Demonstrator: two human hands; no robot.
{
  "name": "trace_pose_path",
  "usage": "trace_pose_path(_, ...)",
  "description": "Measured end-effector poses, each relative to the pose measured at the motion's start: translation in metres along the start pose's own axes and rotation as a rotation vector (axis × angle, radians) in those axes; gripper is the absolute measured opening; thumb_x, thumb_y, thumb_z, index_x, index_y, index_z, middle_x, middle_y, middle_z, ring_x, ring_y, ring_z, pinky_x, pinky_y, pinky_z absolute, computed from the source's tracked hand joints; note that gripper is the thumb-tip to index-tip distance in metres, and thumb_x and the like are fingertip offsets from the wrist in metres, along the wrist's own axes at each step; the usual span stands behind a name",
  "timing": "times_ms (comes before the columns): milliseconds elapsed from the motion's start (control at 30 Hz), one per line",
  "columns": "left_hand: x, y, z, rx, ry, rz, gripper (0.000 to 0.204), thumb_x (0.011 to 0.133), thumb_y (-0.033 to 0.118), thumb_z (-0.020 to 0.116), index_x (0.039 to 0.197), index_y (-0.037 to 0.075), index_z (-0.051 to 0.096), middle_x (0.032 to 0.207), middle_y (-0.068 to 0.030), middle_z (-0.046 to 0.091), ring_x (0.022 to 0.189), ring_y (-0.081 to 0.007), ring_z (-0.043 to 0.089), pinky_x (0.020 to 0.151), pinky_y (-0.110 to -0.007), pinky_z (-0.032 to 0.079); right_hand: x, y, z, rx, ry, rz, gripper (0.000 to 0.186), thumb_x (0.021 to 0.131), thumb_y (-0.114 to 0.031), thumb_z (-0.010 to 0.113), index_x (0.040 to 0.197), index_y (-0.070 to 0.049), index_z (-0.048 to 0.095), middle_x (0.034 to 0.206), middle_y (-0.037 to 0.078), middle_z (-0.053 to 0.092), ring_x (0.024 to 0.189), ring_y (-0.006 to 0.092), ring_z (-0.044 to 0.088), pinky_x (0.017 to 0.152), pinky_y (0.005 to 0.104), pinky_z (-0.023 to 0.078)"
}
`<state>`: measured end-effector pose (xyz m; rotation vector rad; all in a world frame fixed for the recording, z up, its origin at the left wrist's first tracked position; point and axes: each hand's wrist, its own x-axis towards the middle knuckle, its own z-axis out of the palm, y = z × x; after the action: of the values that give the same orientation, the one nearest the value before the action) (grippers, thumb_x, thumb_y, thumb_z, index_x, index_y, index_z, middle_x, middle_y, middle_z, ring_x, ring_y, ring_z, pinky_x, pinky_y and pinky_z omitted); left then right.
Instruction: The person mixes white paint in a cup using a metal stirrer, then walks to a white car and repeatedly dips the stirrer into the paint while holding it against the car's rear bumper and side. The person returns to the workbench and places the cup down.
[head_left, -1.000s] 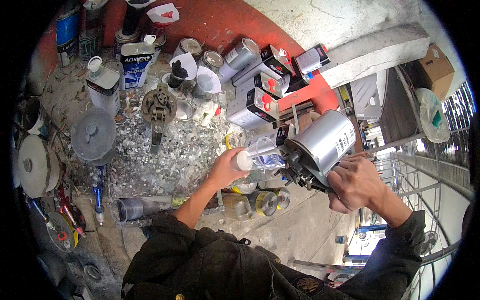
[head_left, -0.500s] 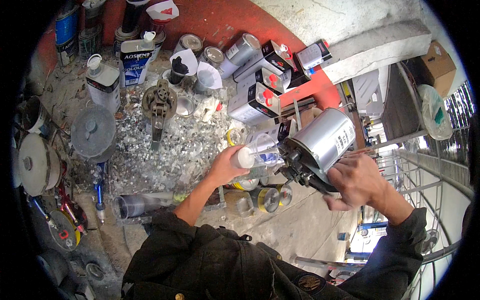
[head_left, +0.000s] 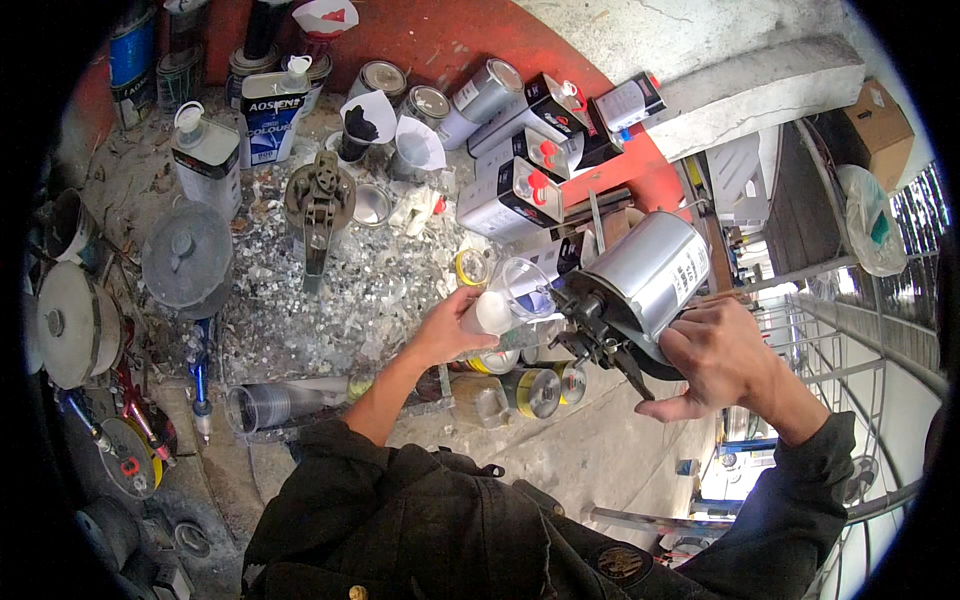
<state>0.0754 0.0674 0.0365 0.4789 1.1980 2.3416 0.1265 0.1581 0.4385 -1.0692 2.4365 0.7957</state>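
Note:
My left hand [head_left: 450,325] is wrapped around a clear plastic cup [head_left: 528,283] tipped on its side toward the right, with white liquid [head_left: 494,313] in its lower part. Just right of the cup's mouth, a silver paint can [head_left: 655,265] lies tilted, its black pouring lid [head_left: 597,325] facing the cup. My right hand [head_left: 715,350] grips this can by the lid's handle side, the thumb stretched out near the end of a dark lever. Whether the thumb presses the lever I cannot tell.
Rectangular solvent tins [head_left: 512,200] with red caps stand beyond the cup. A paint-crusted bench [head_left: 270,330] carries a dark-lidded can [head_left: 320,205], paper strainers in cups [head_left: 415,145] and white-capped tins [head_left: 208,165]. Spray guns [head_left: 202,375] hang at the left. Stacked clear cups [head_left: 275,405] lie along the near edge.
The paint can has tipped back slightly, and the pale stream between its lid and the cup no longer shows clearly. My right thumb has shifted left toward the lever. The left hand has barely moved.

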Motion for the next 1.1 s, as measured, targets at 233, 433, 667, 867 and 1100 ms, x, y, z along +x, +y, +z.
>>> trace_pose_path(233, -0.001, 0.0, -0.004, 0.118, 0.047, 0.05, 0.072, 0.066, 0.008, 0.088, 0.129, 0.003, 0.053, 0.122, -0.0095, 0.063, 0.114, -0.0203, 0.06, 0.1, -0.035, 0.046, 0.003, -0.001, 0.001, 0.022, -0.035, -0.001, 0.046, 0.076, -0.047, 0.066, 0.064, -0.006, 0.05, 0.056, 0.009, 0.051, 0.052, 0.03, 0.06, 0.048, 0.0401, 0.048)
trace_pose_path(433, -0.002, 0.002, -0.006, 0.163, 0.048, 0.062, 0.072, 0.066, 0.008, 0.089, 0.128, 0.005, 0.054, 0.122, -0.0084, 0.063, 0.114, -0.0195, 0.06, 0.1, -0.036, 0.046, 0.002, -0.006, 0.004, 0.027, -0.033, 0.013, 0.026, 0.066, -0.027, 0.064, 0.065, -0.006, 0.05, 0.058, 0.009, 0.051, 0.053, 0.0305, 0.058, 0.051, 0.0402, 0.049)
trace_pose_path(667, 0.0, -0.006, -0.008, 0.162, 0.073, 0.084, 0.07, 0.064, 0.01, 0.089, 0.126, 0.006, 0.057, 0.119, -0.0087, 0.066, 0.111, -0.0207, 0.062, 0.097, -0.036, 0.048, 0.004, -0.008, 0.001, 0.01, 0.002, -0.004, 0.021, 0.059, -0.021, 0.063, 0.065, -0.006, 0.049, 0.057, 0.008, 0.05, 0.053, 0.0299, 0.057, 0.051, 0.0408, 0.048)
trace_pose_path(867, -0.001, -0.004, -0.005, 0.2, 0.043, 0.053, 0.07, 0.063, 0.009, 0.088, 0.126, 0.006, 0.056, 0.118, -0.0096, 0.066, 0.109, -0.0211, 0.063, 0.095, -0.035, 0.049, 0.001, -0.012, -0.001, -0.012, 0.003, 0.01, 0.022, 0.059, -0.022, 0.063, 0.065, -0.006, 0.049, 0.057, 0.008, 0.049, 0.053, 0.0294, 0.057, 0.05, 0.0403, 0.048)
trace_pose_path(1100, -0.005, -0.005, -0.007, 0.188, 0.072, 0.1, 0.068, 0.063, 0.008, 0.088, 0.124, 0.007, 0.057, 0.116, -0.0085, 0.066, 0.107, -0.0211, 0.063, 0.094, -0.035, 0.049, 0.003, -0.017, -0.004, -0.027, 0.008, -0.005, 0.023, 0.061, -0.023, 0.063, 0.064, -0.006, 0.048, 0.058, 0.008, 0.05, 0.052, 0.0289, 0.057, 0.048, 0.0403, 0.048)
